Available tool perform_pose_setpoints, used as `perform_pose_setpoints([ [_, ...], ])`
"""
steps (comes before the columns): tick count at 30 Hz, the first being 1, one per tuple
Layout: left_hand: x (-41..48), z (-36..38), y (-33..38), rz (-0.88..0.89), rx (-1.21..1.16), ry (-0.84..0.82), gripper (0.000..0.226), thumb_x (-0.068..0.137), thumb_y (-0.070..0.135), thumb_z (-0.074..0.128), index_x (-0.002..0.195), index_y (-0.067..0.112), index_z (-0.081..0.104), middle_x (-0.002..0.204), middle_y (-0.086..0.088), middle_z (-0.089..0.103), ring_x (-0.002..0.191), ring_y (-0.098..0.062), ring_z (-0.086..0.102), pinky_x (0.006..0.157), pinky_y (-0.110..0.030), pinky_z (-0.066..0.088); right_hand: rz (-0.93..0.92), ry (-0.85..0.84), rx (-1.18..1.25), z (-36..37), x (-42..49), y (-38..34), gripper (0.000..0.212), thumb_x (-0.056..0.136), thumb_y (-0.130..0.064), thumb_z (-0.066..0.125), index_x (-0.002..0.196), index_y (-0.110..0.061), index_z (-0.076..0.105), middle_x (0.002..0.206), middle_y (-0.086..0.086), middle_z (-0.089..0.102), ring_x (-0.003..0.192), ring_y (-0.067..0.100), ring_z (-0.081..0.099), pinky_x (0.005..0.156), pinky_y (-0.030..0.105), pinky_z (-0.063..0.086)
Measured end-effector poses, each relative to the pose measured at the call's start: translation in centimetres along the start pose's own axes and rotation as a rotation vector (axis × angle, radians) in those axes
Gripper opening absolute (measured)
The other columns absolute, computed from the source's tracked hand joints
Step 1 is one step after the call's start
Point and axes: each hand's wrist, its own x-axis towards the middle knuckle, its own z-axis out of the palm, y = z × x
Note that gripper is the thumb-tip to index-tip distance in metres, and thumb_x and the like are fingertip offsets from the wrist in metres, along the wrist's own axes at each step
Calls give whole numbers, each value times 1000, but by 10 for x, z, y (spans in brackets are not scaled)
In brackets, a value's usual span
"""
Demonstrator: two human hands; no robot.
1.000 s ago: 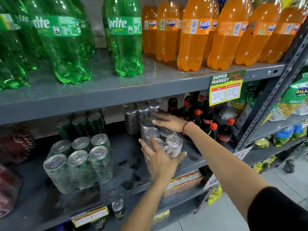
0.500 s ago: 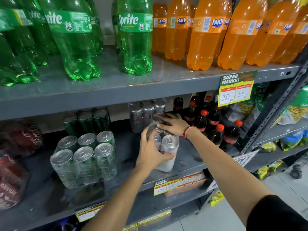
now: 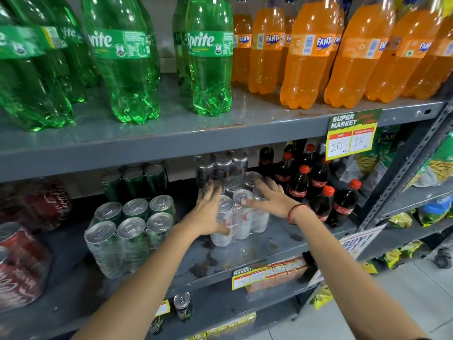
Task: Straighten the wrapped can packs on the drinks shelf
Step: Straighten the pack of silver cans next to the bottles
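Stained grey metal shelf in a shop aisle, plastic-wrapped pack of silver cans mid-shelf, left hand flat against its left side, right hand spread over its right top, neither hand closed around it, wrapped green can pack to the left, small dark cola bottles to the right.

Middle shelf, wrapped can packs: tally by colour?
Silver packs: 2, the front silver pack between the left hand and right hand, and the rear silver pack
Green packs: 2, front green pack, rear green pack
Red packs: at least 2, partly cropped
Total: 6
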Motion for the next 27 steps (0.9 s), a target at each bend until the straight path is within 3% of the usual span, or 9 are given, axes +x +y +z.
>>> perform_pose_setpoints([
  [3,4,7,18,-100,24,9,134,57,43,85,149,12,-7,155,-15,-24,140,-48,-13,114,-56,9,-207,-51,-200,-12,11,8,123,59,-59,78,150,-32,-1,160,7,-9,146,32,-9,118,49,7],
  [5,10,7,26,-142,69,17,134,57,46,85,148,12,-7,155,-15,-21,139,-51,-11,113,-59,14,-265,-61,-325,-12,24,5,130,55,-52,84,150,-27,0,160,7,-4,146,32,-5,118,47,9],
  [8,14,11,26,-127,174,121,126,59,51,81,149,15,0,158,-9,-8,139,-52,-9,111,-63,18,-284,-59,-433,-5,38,5,129,54,-46,86,150,-24,3,160,7,-1,146,32,-5,119,45,10],
  [11,15,15,22,-65,295,189,123,61,60,74,148,10,4,159,-9,5,141,-48,-7,113,-60,8,-327,9,-460,1,39,11,122,57,-48,83,150,-20,9,159,9,8,146,34,1,120,43,8],
  [14,15,17,20,-10,364,213,121,64,68,66,147,4,6,157,-14,9,145,-35,3,115,-55,-4,-400,89,-546,7,37,16,110,65,-51,75,150,-18,13,156,12,19,145,32,10,120,43,4],
  [18,9,16,21,17,342,205,117,67,63,68,147,2,7,158,-16,7,146,-26,5,114,-52,-3,-376,74,-554,8,34,15,110,66,-56,72,150,-21,10,157,8,18,146,33,9,119,45,9],
  [27,-18,26,26,7,282,230,118,65,60,71,148,7,5,159,-11,5,139,-38,3,115,-43,2,-351,63,-558,15,8,19,112,67,-61,68,151,-26,3,160,5,9,146,36,3,118,49,16],
])
